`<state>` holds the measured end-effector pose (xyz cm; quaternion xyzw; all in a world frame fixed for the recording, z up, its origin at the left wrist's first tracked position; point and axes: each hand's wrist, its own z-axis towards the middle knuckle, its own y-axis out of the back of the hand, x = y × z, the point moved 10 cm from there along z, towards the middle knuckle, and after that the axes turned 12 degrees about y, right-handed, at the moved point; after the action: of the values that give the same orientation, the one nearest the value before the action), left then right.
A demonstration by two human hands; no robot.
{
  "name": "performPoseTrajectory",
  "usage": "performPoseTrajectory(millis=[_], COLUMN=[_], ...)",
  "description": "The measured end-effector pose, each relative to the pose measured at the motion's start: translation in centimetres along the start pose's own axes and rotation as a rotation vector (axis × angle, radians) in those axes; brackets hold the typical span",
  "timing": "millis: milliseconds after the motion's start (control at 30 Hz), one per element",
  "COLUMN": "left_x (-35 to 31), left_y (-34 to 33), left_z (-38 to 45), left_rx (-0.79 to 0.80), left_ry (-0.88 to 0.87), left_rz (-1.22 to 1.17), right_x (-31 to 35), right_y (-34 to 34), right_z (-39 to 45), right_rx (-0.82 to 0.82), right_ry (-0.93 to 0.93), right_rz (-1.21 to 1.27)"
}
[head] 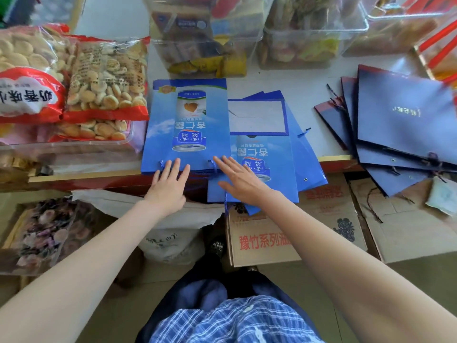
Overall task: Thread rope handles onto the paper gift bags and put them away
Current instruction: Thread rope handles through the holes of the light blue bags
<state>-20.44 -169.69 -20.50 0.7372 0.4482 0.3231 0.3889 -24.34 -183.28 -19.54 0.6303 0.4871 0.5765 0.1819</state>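
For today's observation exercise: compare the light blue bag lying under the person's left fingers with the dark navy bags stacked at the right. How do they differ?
The light blue bag carries a large printed can picture; the navy bags are plain apart from small pale lettering. The light blue bag lies square to the counter edge; the navy bags are fanned at an angle and overhang it. The left hand touches the light blue bag; no hand touches the navy bags. Both lie flat, folded, with rope visible.

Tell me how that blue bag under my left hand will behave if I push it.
The blue bag looks flat and glossy, so it probably slides easily on the counter. Being thin paper, it's likely light and may buckle.
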Motion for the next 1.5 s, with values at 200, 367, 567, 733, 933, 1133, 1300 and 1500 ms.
performPoseTrajectory(millis=[200, 367, 567, 733, 933, 1133, 1300, 1500], left_x=[-5.5, -11.3, -13.1, -12.6, -19.0, -28.4, -32.3, -36.5], left_y=[3.1, 1.4, 0.3, 1.4, 8.3, 22.4, 28.8, 32.8], left_z=[-3.0, -4.2, -3.7, -2.5, -3.9, -7.3, -10.8, -15.5], left_rx=[-0.364, -0.359, -0.191, -0.077, -0.260, -0.579, -0.737, -0.389], left_ry=[-0.171, -0.347, -0.274, -0.211, -0.548, -0.868, -0.979, -1.235], left_rz=[-0.135, -0.037, 0.130, 0.172, 0.002, -0.299, -0.317, -0.590], right_x=[-5.9, -12.2, -13.4, -14.5, -15.0, -12.2, -8.7, -6.4], right_y=[4.8, 2.9, 1.0, 6.3, 15.6, 22.6, 26.5, 29.4], right_z=[-6.7, -14.0, -16.2, -20.8, -27.5, -29.6, -32.6, -37.9], right_rx=[-0.265, -0.326, -0.635, -0.911, -1.315, -1.350, -1.472, -1.474], right_ry=[-0.250, -0.633, -0.765, -0.698, -0.579, -0.500, -0.418, -0.425], right_rz=[-0.037, 0.245, 0.797, 1.051, 0.995, 0.635, 0.593, 0.371])
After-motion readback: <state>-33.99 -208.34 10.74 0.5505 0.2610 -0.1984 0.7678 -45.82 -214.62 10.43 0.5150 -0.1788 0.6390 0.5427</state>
